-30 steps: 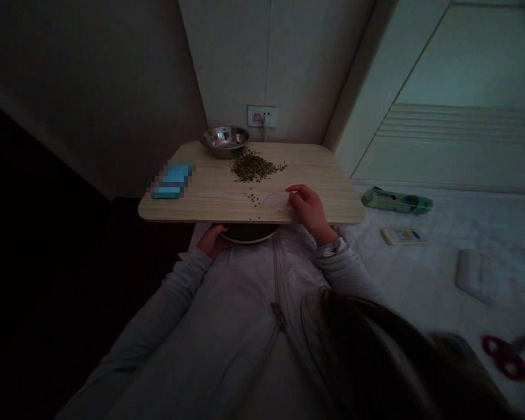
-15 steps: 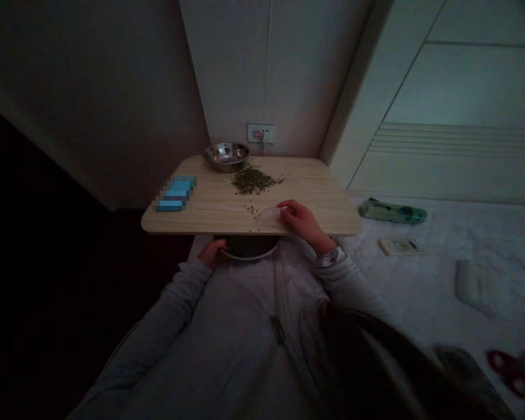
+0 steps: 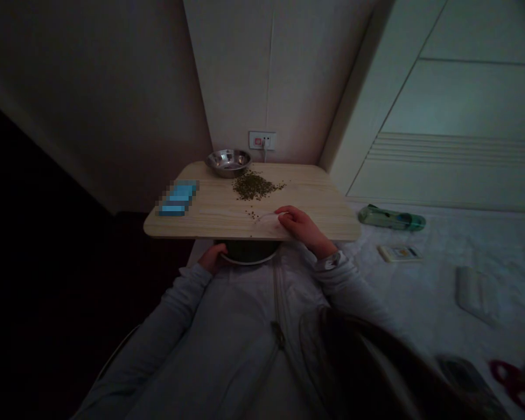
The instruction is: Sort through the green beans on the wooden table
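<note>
On a small wooden table lies a pile of small dark green beans, with a few strays nearer me. My right hand rests at the table's near edge, fingers closed on a thin white card beside the stray beans. Below that edge my left hand grips the rim of a dark bowl, mostly hidden under the tabletop. A steel bowl stands at the far edge by the wall.
A blue pixelated object lies on the table's left. On the white bed to the right lie a green case, a small card-like item, a white object and red scissors. A wall socket is behind the table.
My right hand with the white card has slid left and toward the near edge, with the card now tilted up. The view has tipped slightly. The left hand stays on the bowl.
</note>
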The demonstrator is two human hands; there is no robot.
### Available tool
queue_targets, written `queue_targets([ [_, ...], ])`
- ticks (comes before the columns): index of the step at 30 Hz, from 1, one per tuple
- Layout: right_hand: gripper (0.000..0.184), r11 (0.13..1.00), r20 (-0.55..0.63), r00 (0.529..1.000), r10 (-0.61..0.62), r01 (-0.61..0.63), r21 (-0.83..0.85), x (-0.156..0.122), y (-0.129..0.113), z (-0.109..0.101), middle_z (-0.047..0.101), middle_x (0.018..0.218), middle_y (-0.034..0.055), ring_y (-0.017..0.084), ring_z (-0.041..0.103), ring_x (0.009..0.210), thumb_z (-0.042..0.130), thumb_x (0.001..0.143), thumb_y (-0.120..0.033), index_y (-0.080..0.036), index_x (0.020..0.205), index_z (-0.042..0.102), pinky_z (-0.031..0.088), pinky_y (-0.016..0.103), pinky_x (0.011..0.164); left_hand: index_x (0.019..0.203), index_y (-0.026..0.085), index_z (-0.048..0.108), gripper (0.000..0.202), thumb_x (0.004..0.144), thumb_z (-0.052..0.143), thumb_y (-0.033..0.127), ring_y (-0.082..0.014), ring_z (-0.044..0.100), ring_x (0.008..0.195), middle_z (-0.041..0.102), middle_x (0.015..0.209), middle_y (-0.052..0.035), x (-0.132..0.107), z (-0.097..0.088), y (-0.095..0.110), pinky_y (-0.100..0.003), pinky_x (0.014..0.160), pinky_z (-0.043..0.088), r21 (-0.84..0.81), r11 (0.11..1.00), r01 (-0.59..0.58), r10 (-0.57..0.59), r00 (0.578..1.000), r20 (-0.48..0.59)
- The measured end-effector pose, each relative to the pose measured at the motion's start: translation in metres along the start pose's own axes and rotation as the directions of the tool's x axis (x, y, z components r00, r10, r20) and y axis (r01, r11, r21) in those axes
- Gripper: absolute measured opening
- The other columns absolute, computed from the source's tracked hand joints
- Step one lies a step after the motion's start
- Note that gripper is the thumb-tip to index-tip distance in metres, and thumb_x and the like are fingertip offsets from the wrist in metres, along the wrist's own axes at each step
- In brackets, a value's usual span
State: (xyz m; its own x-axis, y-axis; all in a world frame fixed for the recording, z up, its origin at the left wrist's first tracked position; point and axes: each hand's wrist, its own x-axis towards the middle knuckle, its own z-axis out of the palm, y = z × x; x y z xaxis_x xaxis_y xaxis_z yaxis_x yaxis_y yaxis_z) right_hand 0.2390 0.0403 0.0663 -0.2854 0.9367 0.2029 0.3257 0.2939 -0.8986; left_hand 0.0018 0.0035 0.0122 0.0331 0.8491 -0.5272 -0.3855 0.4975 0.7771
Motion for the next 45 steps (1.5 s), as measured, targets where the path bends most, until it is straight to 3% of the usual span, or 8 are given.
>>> queue_targets([
  [9, 0.031, 0.998, 0.169, 0.986, 0.011, -0.021, 0.058, 0.002, 0.0, 0.002, 0.059, 0.067, -0.0022, 0.009, 0.045, 0.057, 0.049, 0.073, -0.035, -0.017, 0.097, 0.056, 0.032, 0.021, 0.054, 0.049, 0.013, 0.051, 0.011, 0.049, 0.044, 0.005, -0.0156, 0.05, 0.045, 0.05, 0.041, -0.0027, -0.004, 0.004, 0.003, -0.026, 0.039, 0.043, 0.014, 1.0, 0.002, -0.002, 1.0, -0.029],
  [13, 0.029, 0.979, 0.034, 0.997, 0.067, -0.072, 0.189, 0.011, -0.002, -0.006, 0.057, 0.065, -0.0035, 0.008, 0.045, 0.057, 0.051, 0.07, -0.033, -0.017, 0.093, 0.057, 0.033, 0.021, 0.055, 0.046, 0.014, 0.049, 0.011, 0.051, 0.044, 0.006, -0.0133, 0.046, 0.04, 0.048, 0.039, -0.0015, -0.006, 0.006, 0.003, -0.025, 0.037, 0.042, 0.033, 0.999, -0.02, 0.022, 0.998, -0.06],
  [16, 0.03, 0.919, -0.082, 0.979, 0.185, -0.143, 0.367, 0.024, 0.001, -0.008, 0.056, 0.064, -0.0034, 0.008, 0.045, 0.056, 0.051, 0.066, -0.031, -0.017, 0.093, 0.053, 0.034, 0.021, 0.053, 0.046, 0.015, 0.048, 0.011, 0.051, 0.045, 0.006, -0.0132, 0.045, 0.041, 0.047, 0.038, 0.0, -0.007, 0.005, 0.002, -0.026, 0.038, 0.043, 0.039, 0.998, -0.05, 0.052, 0.996, -0.071],
  [19, 0.031, 0.902, -0.139, 0.968, 0.211, -0.138, 0.409, 0.033, 0.007, -0.004, 0.057, 0.064, -0.0029, 0.008, 0.046, 0.055, 0.05, 0.064, -0.027, -0.017, 0.093, 0.053, 0.035, 0.021, 0.053, 0.047, 0.016, 0.047, 0.01, 0.051, 0.046, 0.006, -0.0135, 0.046, 0.041, 0.046, 0.038, 0.0007, -0.006, 0.004, 0.002, -0.026, 0.039, 0.043, 0.044, 0.998, -0.053, 0.056, 0.996, -0.076],
  [23, 0.03, 0.953, -0.219, 0.961, 0.167, -0.101, 0.285, 0.035, 0.012, 0.004, 0.053, 0.058, -0.0044, 0.008, 0.042, 0.049, 0.045, 0.064, -0.025, -0.017, 0.091, 0.054, 0.031, 0.021, 0.048, 0.05, 0.016, 0.049, 0.01, 0.051, 0.045, 0.006, -0.0147, 0.047, 0.043, 0.047, 0.04, 0.0004, -0.005, 0.005, 0.002, -0.027, 0.039, 0.043, 0.045, 0.998, -0.051, 0.054, 0.995, -0.085],
  [30, 0.031, 0.999, -0.161, 0.986, 0.048, -0.047, 0.012, 0.028, 0.011, 0.007, 0.056, 0.062, -0.0032, 0.009, 0.044, 0.054, 0.041, 0.066, -0.022, -0.017, 0.092, 0.057, 0.034, 0.022, 0.056, 0.055, 0.015, 0.053, 0.011, 0.055, 0.045, 0.008, -0.0167, 0.053, 0.049, 0.053, 0.046, -0.0017, -0.008, 0.007, 0.003, -0.026, 0.039, 0.044, 0.048, 0.998, -0.045, 0.05, 0.994, -0.101],
  [39, 0.03, 0.998, -0.108, 0.993, 0.036, -0.041, -0.04, 0.026, 0.007, 0.008, 0.056, 0.06, -0.0036, 0.01, 0.046, 0.055, 0.042, 0.065, -0.019, -0.017, 0.091, 0.057, 0.035, 0.023, 0.057, 0.057, 0.014, 0.055, 0.012, 0.058, 0.044, 0.007, -0.0146, 0.051, 0.045, 0.054, 0.047, -0.002, -0.006, 0.006, 0.003, -0.025, 0.038, 0.044, 0.043, 0.998, -0.039, 0.043, 0.993, -0.109],
  [45, 0.03, 0.997, -0.069, 0.997, 0.024, -0.029, -0.075, 0.025, 0.007, 0.007, 0.057, 0.06, -0.0035, 0.01, 0.047, 0.056, 0.042, 0.065, -0.018, -0.017, 0.09, 0.058, 0.035, 0.023, 0.058, 0.061, 0.014, 0.054, 0.013, 0.055, 0.045, 0.007, -0.019, 0.057, 0.054, 0.058, 0.052, -0.0035, -0.004, 0.005, 0.002, -0.028, 0.04, 0.046, 0.036, 0.998, -0.051, 0.054, 0.994, -0.093],
])
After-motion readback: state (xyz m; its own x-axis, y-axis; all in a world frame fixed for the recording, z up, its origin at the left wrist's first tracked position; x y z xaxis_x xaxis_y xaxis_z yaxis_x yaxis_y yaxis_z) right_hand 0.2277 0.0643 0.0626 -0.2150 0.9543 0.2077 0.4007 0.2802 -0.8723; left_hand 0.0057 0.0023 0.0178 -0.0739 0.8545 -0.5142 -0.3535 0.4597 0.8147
